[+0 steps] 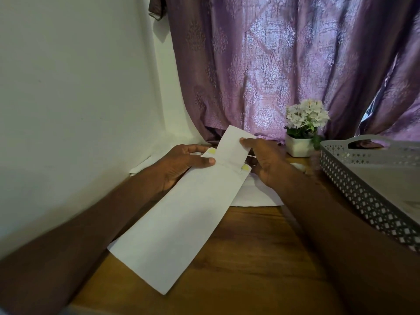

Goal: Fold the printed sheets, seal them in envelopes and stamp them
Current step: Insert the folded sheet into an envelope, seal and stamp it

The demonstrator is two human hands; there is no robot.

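A long white envelope (pixel 181 223) is held above the wooden table (pixel 250 258), its open end pointing away from me. My left hand (pixel 181 164) grips that end from the left, thumb on top. A folded white sheet (pixel 231 146) sticks partway out of the opening. My right hand (pixel 266 160) pinches the sheet's right edge between thumb and fingers. Yellowish glue patches show on the envelope's flap at either side of the sheet. More white paper (pixel 256 196) lies flat on the table under the envelope.
A grey perforated plastic tray (pixel 363 201) stands on the right of the table. A small white pot of white flowers (pixel 302 133) sits at the back by a purple patterned curtain (pixel 284 64). A white wall (pixel 68 87) runs close along the left.
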